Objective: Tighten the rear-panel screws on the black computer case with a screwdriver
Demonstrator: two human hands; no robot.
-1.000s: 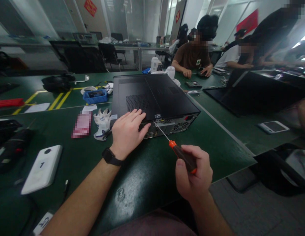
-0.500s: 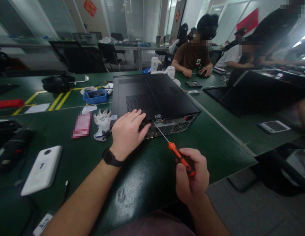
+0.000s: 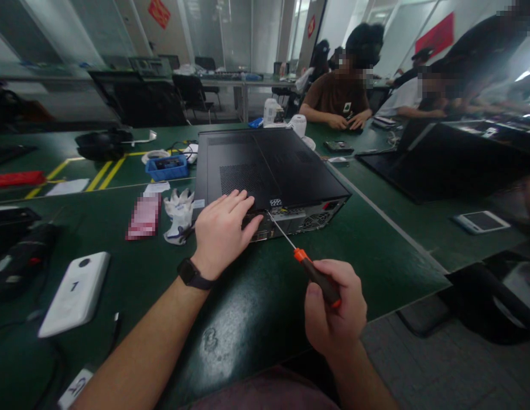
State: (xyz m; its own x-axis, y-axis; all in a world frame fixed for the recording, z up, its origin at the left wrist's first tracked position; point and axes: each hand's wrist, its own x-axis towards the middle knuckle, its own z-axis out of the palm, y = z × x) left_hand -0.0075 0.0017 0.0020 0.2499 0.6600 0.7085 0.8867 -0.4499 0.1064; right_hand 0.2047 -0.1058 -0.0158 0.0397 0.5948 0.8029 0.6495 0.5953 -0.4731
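A black desktop computer case (image 3: 290,165) lies flat on the green table, its back panel facing me. My left hand (image 3: 224,228) rests on the case's near edge, fingers stretched out and thumb over the back panel. In my right hand (image 3: 335,302) is an orange and dark screwdriver (image 3: 310,265), the fingers wrapped round its handle. Its thin shaft points up and left, and the tip meets the back panel just right of my left thumb. Whether a screw sits under the tip is too small to tell.
Left of the case lie a white glove (image 3: 179,213), a pink packet (image 3: 144,216) and a blue bin (image 3: 166,167) of small parts. Nearer are a white power bank (image 3: 74,293) and a cable. On the right are a phone (image 3: 481,222) and a black panel (image 3: 453,159). A co-worker (image 3: 339,102) sits across.
The screwdriver handle has turned in my right hand, its dark side now showing where orange showed before. My left hand stays put. The co-worker's hands have come closer together.
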